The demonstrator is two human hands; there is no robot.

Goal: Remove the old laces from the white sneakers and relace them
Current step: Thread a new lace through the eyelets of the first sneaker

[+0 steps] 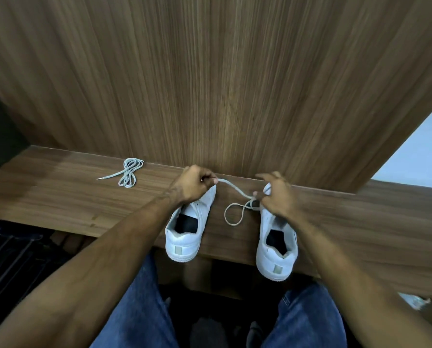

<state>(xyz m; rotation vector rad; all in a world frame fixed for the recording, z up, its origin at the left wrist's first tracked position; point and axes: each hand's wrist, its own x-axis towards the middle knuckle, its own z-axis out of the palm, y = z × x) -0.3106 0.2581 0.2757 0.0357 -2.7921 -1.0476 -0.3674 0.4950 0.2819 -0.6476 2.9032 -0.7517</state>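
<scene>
Two white sneakers stood on the wooden counter (pixel 59 197) with their heels toward the person, well apart from each other. The left sneaker (pixel 188 232) showed a dark insole through its open mouth, and nothing else could be seen inside it. The right sneaker (pixel 276 249) likewise showed only a dark interior, with its heel reaching the counter's near edge.

The left hand (pixel 193 183) hovered over the toe of the left sneaker, its fingers curled and pinching one end of a pale lace (pixel 231 188). That lace ran across the gap between the shoes to the front of the right sneaker, and a slack loop of it lay on the counter between them. The right hand (pixel 276 197) was over the forepart of the right sneaker, fingers bent, pinching the lace near the eyelets; blur made the exact grip hard to read.

A second lace (pixel 128 172), bundled in loose coils, lay on the counter to the left, near the wood-grain back panel (pixel 235 84). Blue jeans (pixel 139 310) showed below.
</scene>
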